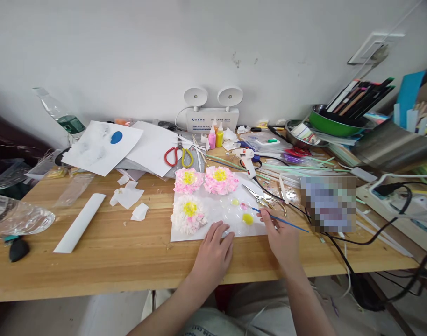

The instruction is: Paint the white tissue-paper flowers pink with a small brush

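Observation:
My right hand (279, 233) grips a thin blue paintbrush (287, 221), its tip at a pink paint spot (244, 206) on a clear palette (231, 212). Yellow paint (247, 219) lies in another part of the palette. My left hand (216, 247) rests at the palette's near left edge, palm down with the fingers slightly apart. Beside it on the white sheet (213, 236) is a mostly white flower (189, 214) with a yellow centre and some pink petals. Two pink flowers with yellow centres, one left (188, 180) and one right (221, 180), sit behind it.
Golden scissors (257, 196), a white glue gun (246, 160) and black cables (367, 242) lie to the right. Red-and-yellow-handled pliers (179, 157) and paint bottles (219, 136) are behind. Paper scraps (127, 195), a paper roll (81, 223) and a plastic bottle (22, 216) are left.

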`<action>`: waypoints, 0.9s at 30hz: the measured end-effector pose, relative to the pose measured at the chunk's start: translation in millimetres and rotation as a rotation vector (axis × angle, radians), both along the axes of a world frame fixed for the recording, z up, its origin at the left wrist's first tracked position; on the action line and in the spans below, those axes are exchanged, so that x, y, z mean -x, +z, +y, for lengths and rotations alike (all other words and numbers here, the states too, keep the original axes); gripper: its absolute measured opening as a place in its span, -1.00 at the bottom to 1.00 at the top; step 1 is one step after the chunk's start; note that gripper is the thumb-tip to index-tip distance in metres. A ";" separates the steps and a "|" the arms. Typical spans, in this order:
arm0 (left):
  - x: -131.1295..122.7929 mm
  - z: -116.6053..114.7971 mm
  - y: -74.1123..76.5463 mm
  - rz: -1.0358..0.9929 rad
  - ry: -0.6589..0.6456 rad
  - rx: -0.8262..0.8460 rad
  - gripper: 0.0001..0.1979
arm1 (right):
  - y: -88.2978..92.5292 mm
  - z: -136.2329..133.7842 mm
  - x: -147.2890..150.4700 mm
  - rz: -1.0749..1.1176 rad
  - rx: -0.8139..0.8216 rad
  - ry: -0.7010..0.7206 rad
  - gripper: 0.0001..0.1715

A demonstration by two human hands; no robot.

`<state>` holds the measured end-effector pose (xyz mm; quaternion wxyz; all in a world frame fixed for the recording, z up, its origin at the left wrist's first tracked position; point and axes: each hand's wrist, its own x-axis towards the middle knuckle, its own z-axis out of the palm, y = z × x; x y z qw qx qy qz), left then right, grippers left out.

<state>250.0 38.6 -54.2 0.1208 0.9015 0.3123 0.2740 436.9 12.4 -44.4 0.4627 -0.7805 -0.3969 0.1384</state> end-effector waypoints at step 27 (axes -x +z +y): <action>0.9 -1.6 1.7 0.026 0.001 0.039 -0.70 | 1.8 5.1 -19.6 0.098 0.011 -0.030 -0.45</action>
